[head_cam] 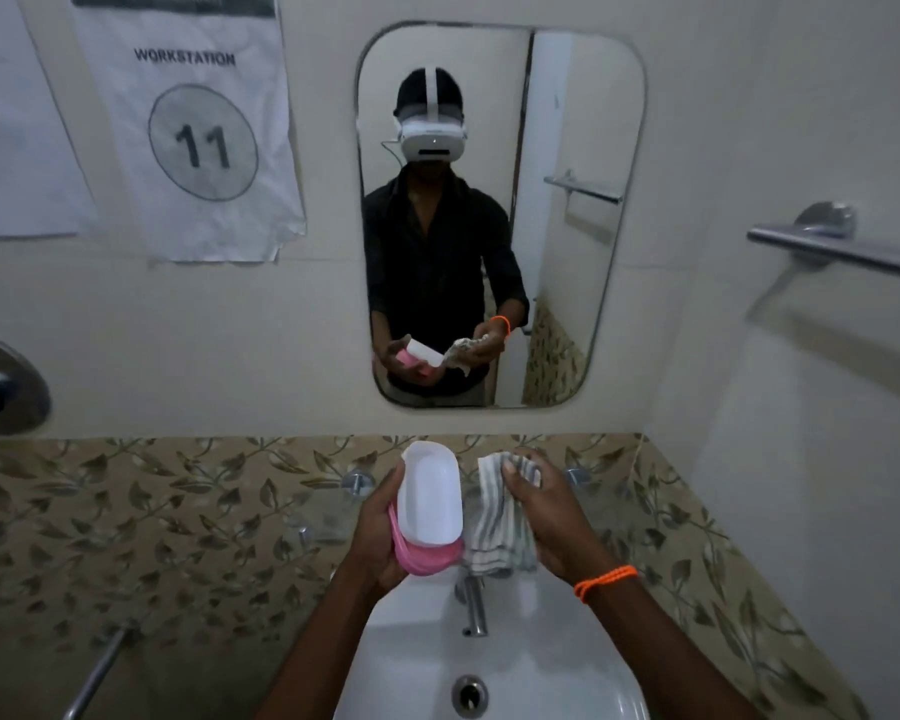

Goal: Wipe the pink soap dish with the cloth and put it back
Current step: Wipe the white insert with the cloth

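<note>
Pink soap dish (427, 556) sits in the left hand (380, 532), whose fingers curl under and round it, with a white tray (432, 498) tilted up out of its top. Just beside it, the right hand (552, 517) grips a striped cloth (497, 532), fingers clamped on the fabric. Both are held above the white sink (515, 662) and its tap (473, 602), below the mirror (567, 122)

Sink: a white basin (541, 667) stood at the bottom, with a metal drain (469, 695) in it.
Tap: a chrome faucet (474, 605) rose at the back of the basin.
Mirror: a rounded mirror (583, 148) hung on the wall above.
Paper: a sheet (193, 132) read "WORKSTATION 11".
Rail: a metal towel bar (842, 252) was fixed at the right.
Tiles: a leaf-pattern band (126, 522) ran behind the basin.
</note>
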